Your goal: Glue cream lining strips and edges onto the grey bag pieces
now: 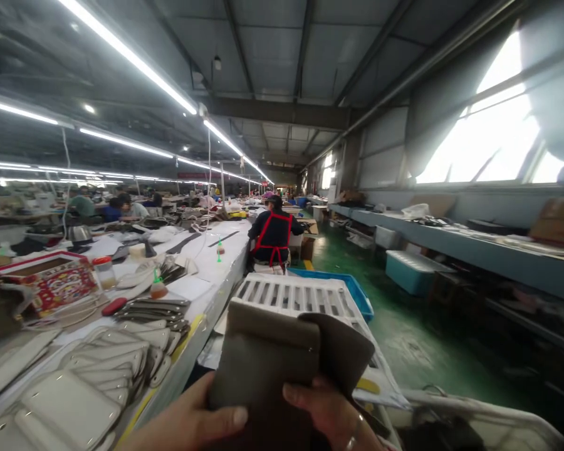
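Observation:
A dark brown, leather-like piece is held up between both hands at the bottom centre. My left hand grips its lower left edge, thumb lying across the front. On the right side, my right hand is closed round the piece, its thumb on the front face and its other fingers mostly hidden behind. A rounded dark flap sticks out above my right hand. Behind the piece lies a white slatted rack. To the left, a pile of pale, rounded panels covers the table edge.
The long white table bears dark stacked pieces, a red patterned box and a glue bottle. Ahead sits a person in red straps. A blue tray stands beyond the rack; a long bench runs at right.

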`<state>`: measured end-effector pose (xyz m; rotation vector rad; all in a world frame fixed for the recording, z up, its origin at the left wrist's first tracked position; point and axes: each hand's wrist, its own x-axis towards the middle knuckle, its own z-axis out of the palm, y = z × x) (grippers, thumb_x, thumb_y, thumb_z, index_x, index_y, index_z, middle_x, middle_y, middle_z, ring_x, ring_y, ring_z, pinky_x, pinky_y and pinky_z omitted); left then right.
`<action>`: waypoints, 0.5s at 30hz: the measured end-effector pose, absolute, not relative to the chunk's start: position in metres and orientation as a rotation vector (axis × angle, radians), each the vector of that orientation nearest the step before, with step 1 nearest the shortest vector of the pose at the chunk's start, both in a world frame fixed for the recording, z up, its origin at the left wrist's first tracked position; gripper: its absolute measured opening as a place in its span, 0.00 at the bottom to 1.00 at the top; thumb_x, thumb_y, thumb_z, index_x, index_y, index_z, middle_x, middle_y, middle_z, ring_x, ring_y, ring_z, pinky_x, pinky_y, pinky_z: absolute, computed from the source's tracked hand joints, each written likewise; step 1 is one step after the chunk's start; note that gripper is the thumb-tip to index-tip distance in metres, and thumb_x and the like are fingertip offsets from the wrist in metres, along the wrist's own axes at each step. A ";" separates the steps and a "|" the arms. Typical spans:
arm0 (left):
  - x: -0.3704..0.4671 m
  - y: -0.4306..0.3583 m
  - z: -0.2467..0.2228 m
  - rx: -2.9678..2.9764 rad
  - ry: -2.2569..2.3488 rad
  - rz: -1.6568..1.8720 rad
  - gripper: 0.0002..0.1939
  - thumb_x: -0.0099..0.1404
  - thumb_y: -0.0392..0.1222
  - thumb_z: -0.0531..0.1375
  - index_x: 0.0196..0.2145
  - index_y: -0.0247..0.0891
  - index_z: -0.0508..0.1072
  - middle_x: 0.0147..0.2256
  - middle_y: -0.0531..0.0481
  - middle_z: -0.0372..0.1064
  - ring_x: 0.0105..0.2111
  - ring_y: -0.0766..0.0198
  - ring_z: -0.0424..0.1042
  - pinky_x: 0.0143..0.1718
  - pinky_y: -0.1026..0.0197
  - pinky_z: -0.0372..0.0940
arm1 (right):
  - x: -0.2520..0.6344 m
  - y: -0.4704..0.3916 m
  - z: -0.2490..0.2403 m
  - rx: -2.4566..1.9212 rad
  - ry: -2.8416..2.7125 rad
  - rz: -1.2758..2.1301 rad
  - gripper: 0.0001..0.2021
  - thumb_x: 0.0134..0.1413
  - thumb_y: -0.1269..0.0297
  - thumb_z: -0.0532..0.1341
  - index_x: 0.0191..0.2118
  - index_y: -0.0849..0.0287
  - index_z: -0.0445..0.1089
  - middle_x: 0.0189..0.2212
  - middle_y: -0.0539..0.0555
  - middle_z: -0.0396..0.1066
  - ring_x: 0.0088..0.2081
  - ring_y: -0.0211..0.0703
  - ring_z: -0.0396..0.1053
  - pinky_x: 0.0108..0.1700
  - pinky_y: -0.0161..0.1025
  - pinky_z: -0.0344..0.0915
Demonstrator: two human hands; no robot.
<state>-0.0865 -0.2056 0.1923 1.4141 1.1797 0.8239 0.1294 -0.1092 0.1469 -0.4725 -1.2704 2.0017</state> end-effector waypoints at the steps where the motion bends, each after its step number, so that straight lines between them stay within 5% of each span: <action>1: -0.081 -0.200 0.195 1.513 1.229 0.839 0.29 0.61 0.54 0.54 0.56 0.38 0.60 0.50 0.43 0.67 0.49 0.50 0.66 0.50 0.50 0.62 | 0.135 -0.106 0.145 -0.433 -1.268 1.986 0.24 0.30 0.64 0.71 0.40 0.60 0.72 0.35 0.57 0.74 0.44 0.53 0.68 0.50 0.49 0.60; 5: -0.063 -0.181 0.206 2.302 1.411 0.878 0.31 0.62 0.44 0.55 0.61 0.39 0.50 0.60 0.42 0.50 0.60 0.50 0.47 0.59 0.45 0.45 | 0.160 -0.089 0.147 -0.233 -1.152 2.010 0.27 0.34 0.48 0.67 0.41 0.61 0.71 0.38 0.61 0.73 0.47 0.54 0.67 0.50 0.48 0.60; 8: -0.048 -0.175 0.203 2.809 1.378 0.687 0.34 0.58 0.37 0.57 0.61 0.43 0.50 0.61 0.45 0.47 0.60 0.48 0.43 0.59 0.38 0.35 | 0.174 -0.079 0.149 -0.295 -1.026 2.169 0.34 0.43 0.35 0.53 0.41 0.64 0.70 0.36 0.63 0.73 0.45 0.53 0.68 0.46 0.48 0.63; 10: -0.036 -0.175 0.197 3.042 1.255 0.510 0.32 0.58 0.35 0.57 0.59 0.47 0.55 0.58 0.48 0.54 0.59 0.49 0.47 0.59 0.36 0.32 | 0.176 -0.076 0.148 -0.427 -0.931 2.258 0.33 0.49 0.37 0.49 0.42 0.65 0.69 0.33 0.61 0.73 0.41 0.50 0.70 0.43 0.46 0.65; 15: -0.017 -0.179 0.200 3.270 0.979 0.206 0.15 0.60 0.41 0.56 0.46 0.42 0.72 0.52 0.44 0.63 0.59 0.50 0.48 0.60 0.39 0.28 | 0.168 -0.073 0.144 -0.708 -0.768 2.120 0.15 0.48 0.59 0.61 0.39 0.64 0.70 0.28 0.55 0.74 0.34 0.45 0.72 0.37 0.39 0.67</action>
